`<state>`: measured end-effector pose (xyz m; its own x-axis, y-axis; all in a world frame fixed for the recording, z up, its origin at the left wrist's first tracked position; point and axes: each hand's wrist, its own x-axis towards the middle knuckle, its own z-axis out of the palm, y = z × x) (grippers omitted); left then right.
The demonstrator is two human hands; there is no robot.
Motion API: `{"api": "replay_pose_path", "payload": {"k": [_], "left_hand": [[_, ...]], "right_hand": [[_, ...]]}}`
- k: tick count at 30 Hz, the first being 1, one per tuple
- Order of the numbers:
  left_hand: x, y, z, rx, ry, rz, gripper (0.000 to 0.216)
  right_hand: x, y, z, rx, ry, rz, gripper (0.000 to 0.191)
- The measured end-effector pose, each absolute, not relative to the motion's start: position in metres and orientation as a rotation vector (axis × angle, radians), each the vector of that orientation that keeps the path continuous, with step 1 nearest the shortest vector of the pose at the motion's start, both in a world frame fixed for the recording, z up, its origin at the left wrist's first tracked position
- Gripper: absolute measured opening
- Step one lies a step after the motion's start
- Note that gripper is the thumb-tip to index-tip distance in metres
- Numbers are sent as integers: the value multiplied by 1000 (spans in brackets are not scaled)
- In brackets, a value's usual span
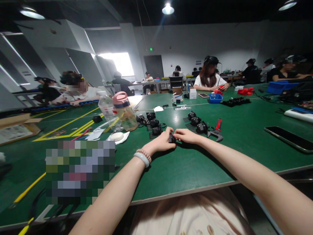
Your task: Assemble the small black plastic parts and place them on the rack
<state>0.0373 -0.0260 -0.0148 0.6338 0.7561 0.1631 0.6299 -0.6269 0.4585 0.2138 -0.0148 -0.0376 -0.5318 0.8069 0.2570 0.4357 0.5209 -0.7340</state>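
Cardboard box (14, 125) at the far left of the green table (183, 169); next come a clear bottle (107, 109) and a pink-lidded bottle (125, 112), standing side by side. Past them lies a cluster of black parts (152, 124). Just in front of it the left hand (163, 142) (beaded bracelets on the wrist) curls its fingers round a small black part (172, 139) resting on the table. The right hand (187, 135) pinches the same part from the other side, fingertips meeting the left's. Beyond it sits a second row of black parts (197, 122), a red-handled wrench (216, 130) just beside them, and a dark phone (288, 138) well apart.
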Motion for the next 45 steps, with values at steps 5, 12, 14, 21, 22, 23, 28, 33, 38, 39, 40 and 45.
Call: {"api": "replay_pose_path", "payload": {"k": [5,12,14,21,22,23,28,33,38,39,40,45], "left_hand": [[37,-27,-14,2499,1114,481,59],[36,-28,-12,2506,1112,474,56],[37,-28,-12,2503,1119,477,57],[37,-27,-13,2485,1120,475,58],[37,-27,-13,2484,1123,477,58],[37,-26,-13,2482,1126,479,58],[38,-29,-13,2471,1123,493,57],[38,-31,-12,2457,1125,491,58],[38,-29,-12,2481,1099,495,57],[38,-28,-12,2481,1095,494,56],[38,-28,-12,2479,1092,495,55],[38,-29,-11,2467,1084,504,52]], "right_hand": [[213,-13,-39,-986,-2171,798,33],[213,-13,-40,-971,-2183,781,33],[213,-14,-39,-980,-2181,771,33],[213,-15,-39,-991,-2189,754,34],[213,-15,-39,-991,-2188,751,34],[213,-15,-39,-991,-2187,749,34],[213,-17,-37,-1014,-2177,756,34],[214,-20,-35,-1028,-2167,778,34],[213,-18,-38,-1044,-2140,800,34],[213,-17,-38,-1046,-2132,804,35],[213,-16,-39,-1045,-2124,809,35],[213,-14,-43,-955,-2056,894,35]]}}
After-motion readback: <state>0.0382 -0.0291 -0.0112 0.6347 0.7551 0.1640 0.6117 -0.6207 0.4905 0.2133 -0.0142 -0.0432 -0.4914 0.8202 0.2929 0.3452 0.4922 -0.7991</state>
